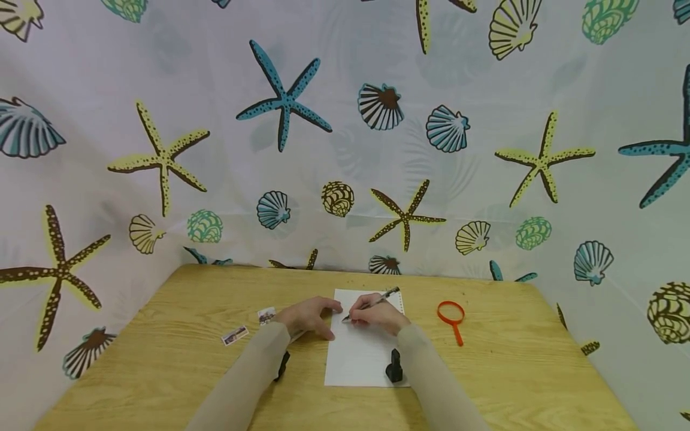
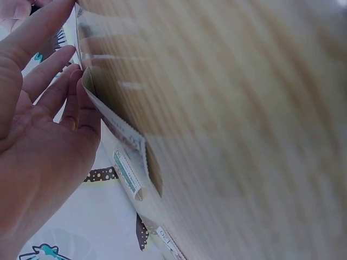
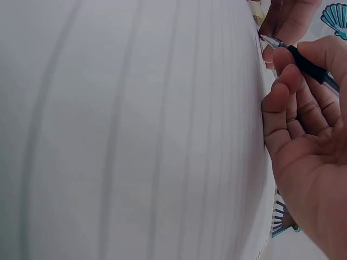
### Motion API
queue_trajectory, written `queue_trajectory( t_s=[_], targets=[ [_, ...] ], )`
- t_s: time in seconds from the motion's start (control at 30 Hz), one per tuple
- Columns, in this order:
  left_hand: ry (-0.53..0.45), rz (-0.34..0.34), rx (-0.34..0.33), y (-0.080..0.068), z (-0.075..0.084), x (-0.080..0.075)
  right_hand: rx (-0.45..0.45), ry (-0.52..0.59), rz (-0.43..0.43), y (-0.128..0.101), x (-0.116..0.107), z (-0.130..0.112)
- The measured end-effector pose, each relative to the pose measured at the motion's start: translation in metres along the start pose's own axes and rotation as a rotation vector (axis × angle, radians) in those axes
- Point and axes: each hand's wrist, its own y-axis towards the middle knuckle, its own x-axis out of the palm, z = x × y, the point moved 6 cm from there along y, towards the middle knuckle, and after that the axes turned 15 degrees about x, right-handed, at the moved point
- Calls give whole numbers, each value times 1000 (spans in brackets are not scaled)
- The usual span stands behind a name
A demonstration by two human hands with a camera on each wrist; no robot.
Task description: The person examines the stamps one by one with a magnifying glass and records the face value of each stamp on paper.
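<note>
From my end I see a wood-grained table (image 1: 162, 371) beneath both hands. On it, under the right hand (image 1: 375, 312), lies a lined sheet (image 1: 356, 359), its left edge at the fingertips of the left hand (image 1: 308, 315). Right of the right hand, well apart, I find a red magnifying glass (image 1: 456, 324). Just left of the left hand sits one stamp (image 1: 266, 315), farther left a second stamp (image 1: 235, 335); a third stamp (image 1: 296, 337) is partly hidden by that hand.

The paper (image 1: 356, 359) lies roughly midway between the tabletop's (image 1: 162, 359) side edges; the pen (image 1: 386, 295) is over its far half. Stamps (image 1: 235, 336) lie between the paper and the left edge; the magnifier (image 1: 456, 328), between it and the right edge.
</note>
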Motion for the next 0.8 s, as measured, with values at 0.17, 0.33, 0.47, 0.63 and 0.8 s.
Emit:
queue_trajectory(
  t_s=[0.17,0.33,0.47,0.63,0.8],
  targets=[
    [16,-8,-2,1,-1,1,-9,2,-2,0,1,0],
    [17,-15,3,2,-2,1,-19,16,-14,-1,2,-2],
    [26,-20,15,3,-1,0,-20,17,-11,-3,3,-5],
    [26,-16,10,2,-1,0,-15,-13,6,-4,4,-7],
    [33,-18,-1,1,0,1,-11,-26,-1,-4,3,-5]
  ],
)
